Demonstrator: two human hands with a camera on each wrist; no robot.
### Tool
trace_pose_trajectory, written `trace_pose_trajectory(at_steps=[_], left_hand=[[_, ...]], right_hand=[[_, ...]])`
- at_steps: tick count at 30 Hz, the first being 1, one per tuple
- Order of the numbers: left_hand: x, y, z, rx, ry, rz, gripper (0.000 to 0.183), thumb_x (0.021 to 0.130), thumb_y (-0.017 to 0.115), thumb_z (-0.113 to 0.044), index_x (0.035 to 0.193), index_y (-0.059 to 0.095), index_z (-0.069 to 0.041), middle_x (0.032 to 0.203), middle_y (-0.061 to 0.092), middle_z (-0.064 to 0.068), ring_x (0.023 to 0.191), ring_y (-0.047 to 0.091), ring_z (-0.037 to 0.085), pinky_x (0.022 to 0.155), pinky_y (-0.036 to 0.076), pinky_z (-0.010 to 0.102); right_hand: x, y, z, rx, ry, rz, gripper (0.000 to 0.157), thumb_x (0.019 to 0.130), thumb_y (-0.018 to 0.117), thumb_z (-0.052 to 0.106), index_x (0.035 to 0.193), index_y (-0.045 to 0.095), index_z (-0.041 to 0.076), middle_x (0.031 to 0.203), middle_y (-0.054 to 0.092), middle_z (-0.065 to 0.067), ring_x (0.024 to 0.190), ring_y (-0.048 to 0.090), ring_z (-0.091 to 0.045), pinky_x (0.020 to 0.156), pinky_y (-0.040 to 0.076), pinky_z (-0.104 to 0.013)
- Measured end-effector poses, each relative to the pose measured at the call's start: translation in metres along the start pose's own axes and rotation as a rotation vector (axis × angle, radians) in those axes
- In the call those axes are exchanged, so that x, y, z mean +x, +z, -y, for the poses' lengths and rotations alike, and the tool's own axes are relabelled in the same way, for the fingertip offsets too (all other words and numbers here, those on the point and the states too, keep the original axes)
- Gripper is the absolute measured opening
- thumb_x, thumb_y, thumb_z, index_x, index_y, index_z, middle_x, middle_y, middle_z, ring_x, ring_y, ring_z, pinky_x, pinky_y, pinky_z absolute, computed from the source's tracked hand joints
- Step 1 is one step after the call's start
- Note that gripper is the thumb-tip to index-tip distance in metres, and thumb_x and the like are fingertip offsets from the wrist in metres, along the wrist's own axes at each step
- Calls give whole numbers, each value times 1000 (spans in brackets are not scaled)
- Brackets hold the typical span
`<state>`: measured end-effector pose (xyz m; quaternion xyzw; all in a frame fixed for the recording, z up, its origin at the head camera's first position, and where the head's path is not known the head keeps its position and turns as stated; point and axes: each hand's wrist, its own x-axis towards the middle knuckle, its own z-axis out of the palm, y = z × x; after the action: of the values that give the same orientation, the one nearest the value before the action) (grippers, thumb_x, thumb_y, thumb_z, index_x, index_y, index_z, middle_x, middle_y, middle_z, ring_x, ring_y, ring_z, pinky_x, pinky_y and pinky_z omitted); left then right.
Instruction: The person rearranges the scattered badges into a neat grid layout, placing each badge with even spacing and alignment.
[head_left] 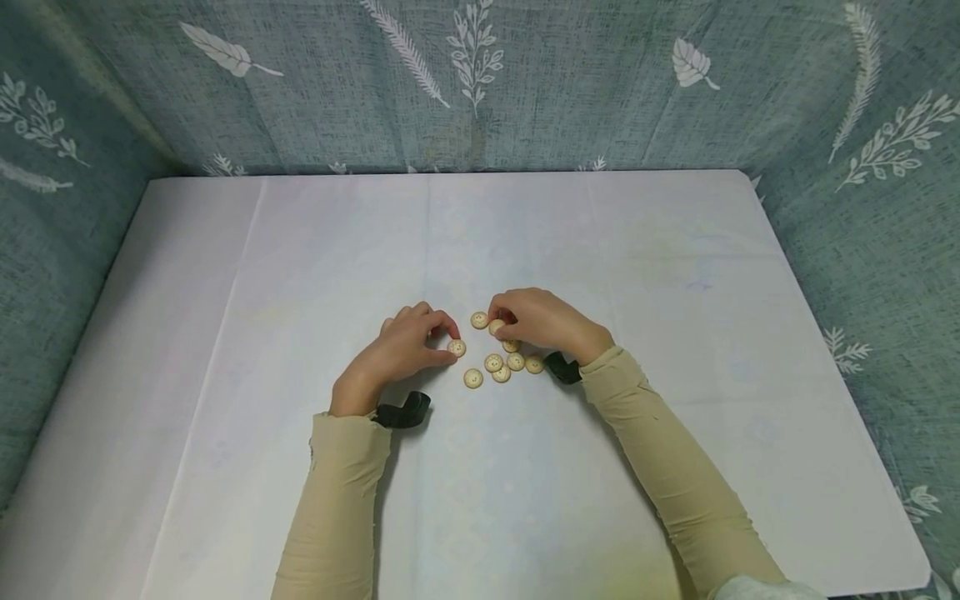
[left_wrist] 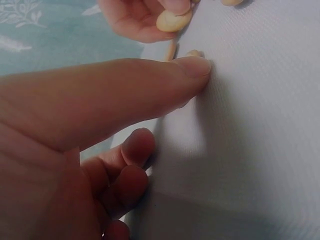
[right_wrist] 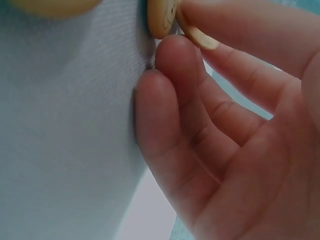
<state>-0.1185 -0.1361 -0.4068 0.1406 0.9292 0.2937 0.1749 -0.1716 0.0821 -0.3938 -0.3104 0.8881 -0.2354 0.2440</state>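
My left hand (head_left: 397, 352) pinches a round cream button (head_left: 457, 347) between thumb and forefinger, low over the white table; in the left wrist view the thumb (left_wrist: 165, 82) hides most of it. Opposite, my right hand (head_left: 551, 323) grips another cream button (head_left: 496, 327), which shows tilted between the fingers in the right wrist view (right_wrist: 201, 38). Beyond that button, a loose button (head_left: 479, 320) lies flat. Below the right hand several more lie in a loose cluster, among them a button (head_left: 493, 362) with small holes and a dark pattern. A separate button (head_left: 473, 378) lies nearest me.
The white table (head_left: 225, 500) has faint creases in its cover. Green curtains (head_left: 555, 83) with white leaf prints hang along its back and sides. Each wrist carries a black camera mount, the left mount (head_left: 405, 410) close over the table.
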Motion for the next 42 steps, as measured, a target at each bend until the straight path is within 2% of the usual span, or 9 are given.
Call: trace_pose_trajectory(at_steps=[9,18,27,42], left_hand=[[1,0,-2,-12,-17,-2,23,75,71,-28,93,60,-21,87,45,1,83,37,19,69,24,35],[-1,1,1,-15,1,-3,22,75,71,-28,93,60,-22,87,44,0,82,36,19,70,23,35],[1,3,4,-16,14,-12,22,75,71,-29,93,59,-24,87,45,-1,83,37,17,69,23,35],[-1,1,1,-11,15,-13,24,74,72,-29,95,61,-24,87,46,0,83,37,18,69,24,35]], right_hand=[[-2,-1,-5,30,11,-46,16,86,59,23,101,60,18,81,57,4,72,49,-14,66,40,-29],[0,-3,-6,65,8,-37,17,89,53,20,104,59,17,88,59,3,79,52,-14,72,42,-30],[-1,-4,-8,111,32,-40,16,88,55,22,104,59,19,91,60,3,83,54,-13,75,43,-30],[3,-6,-10,130,31,-100,17,87,57,21,104,61,18,89,60,3,79,54,-12,71,43,-29]])
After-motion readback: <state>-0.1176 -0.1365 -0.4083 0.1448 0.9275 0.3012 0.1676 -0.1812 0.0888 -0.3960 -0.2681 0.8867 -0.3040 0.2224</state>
